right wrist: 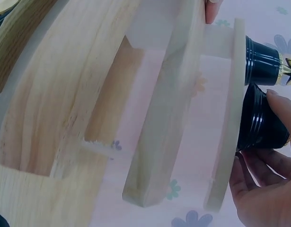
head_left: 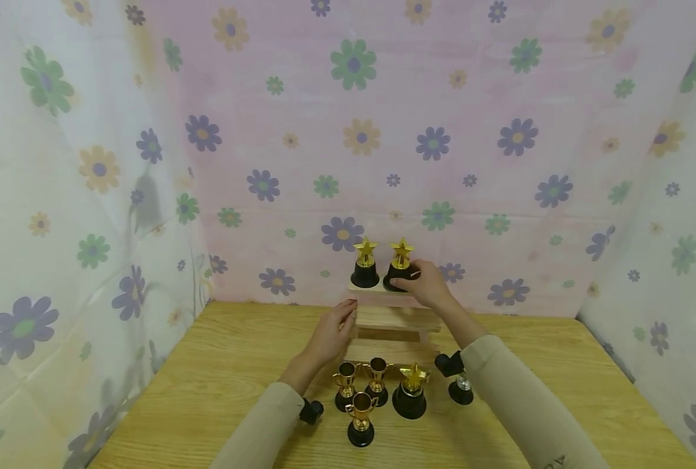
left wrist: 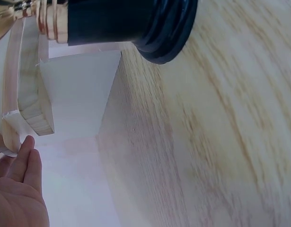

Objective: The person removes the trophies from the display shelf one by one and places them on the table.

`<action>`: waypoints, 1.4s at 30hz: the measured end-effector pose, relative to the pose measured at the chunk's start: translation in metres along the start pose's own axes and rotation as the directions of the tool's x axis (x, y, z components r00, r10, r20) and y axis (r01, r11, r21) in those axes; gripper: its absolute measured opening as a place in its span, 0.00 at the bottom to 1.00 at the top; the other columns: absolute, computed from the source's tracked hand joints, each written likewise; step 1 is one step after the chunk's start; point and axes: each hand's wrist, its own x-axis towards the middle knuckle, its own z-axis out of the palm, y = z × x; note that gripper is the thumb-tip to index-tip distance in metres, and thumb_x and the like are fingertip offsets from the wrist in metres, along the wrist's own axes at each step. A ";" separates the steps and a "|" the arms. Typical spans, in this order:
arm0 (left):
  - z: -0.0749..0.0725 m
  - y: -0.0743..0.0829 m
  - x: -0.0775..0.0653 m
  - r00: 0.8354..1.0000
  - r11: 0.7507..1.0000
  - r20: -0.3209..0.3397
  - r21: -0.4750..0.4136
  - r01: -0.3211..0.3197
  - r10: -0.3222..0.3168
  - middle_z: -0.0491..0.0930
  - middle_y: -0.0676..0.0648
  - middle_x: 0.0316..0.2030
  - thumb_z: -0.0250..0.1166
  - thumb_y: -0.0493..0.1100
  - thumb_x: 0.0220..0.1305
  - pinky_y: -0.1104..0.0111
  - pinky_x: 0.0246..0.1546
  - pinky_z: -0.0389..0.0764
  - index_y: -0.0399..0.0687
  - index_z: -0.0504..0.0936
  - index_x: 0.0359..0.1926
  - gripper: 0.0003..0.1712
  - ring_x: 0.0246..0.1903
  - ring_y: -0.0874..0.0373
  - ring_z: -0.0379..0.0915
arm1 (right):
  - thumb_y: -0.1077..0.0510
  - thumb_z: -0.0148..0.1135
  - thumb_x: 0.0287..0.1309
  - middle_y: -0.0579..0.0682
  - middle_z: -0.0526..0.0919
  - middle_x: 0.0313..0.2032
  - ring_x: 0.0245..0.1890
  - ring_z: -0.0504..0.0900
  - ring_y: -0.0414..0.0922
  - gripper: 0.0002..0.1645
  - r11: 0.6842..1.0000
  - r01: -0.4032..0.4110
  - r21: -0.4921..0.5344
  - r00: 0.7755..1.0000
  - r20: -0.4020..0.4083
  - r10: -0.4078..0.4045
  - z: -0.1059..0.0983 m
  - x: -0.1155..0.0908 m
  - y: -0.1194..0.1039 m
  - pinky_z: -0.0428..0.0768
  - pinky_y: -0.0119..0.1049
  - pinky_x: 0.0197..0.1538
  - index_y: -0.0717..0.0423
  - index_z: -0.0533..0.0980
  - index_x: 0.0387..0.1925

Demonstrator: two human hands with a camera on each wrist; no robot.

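On the top slat of a wooden tiered rack (head_left: 391, 352) stand two gold star trophies with black bases. My right hand (head_left: 427, 284) grips the right star trophy (head_left: 403, 253) by its base, thumb on the near side and fingers behind; in the right wrist view its base (right wrist: 261, 120) tilts slightly, rim close over the slat (right wrist: 225, 142). The left star trophy (head_left: 365, 273) stands upright beside it. My left hand (head_left: 330, 332) rests at the rack's left end, straight fingers (left wrist: 34, 170) touching an upper slat end in the left wrist view; its thumb is hidden there.
In front of the rack, on the wood-grain table (head_left: 236, 371), stand several small gold cups (head_left: 361, 417), a larger star trophy (head_left: 410, 394) and a silver-stemmed trophy (head_left: 461, 389) partly behind my right wrist camera. Flowered cloth (head_left: 354, 117) hangs behind and at both sides.
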 end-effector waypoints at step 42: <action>0.001 0.003 0.000 1.000 1.000 -0.021 0.003 0.022 -0.022 0.70 0.30 0.68 0.52 0.39 0.81 0.52 0.62 0.78 0.24 0.73 0.66 0.23 0.68 0.37 0.68 | 0.46 0.71 0.64 0.59 0.84 0.50 0.48 0.84 0.56 0.36 0.984 0.147 -0.102 0.989 0.047 -0.143 -0.048 -0.084 0.010 0.86 0.49 0.50 0.66 0.75 0.63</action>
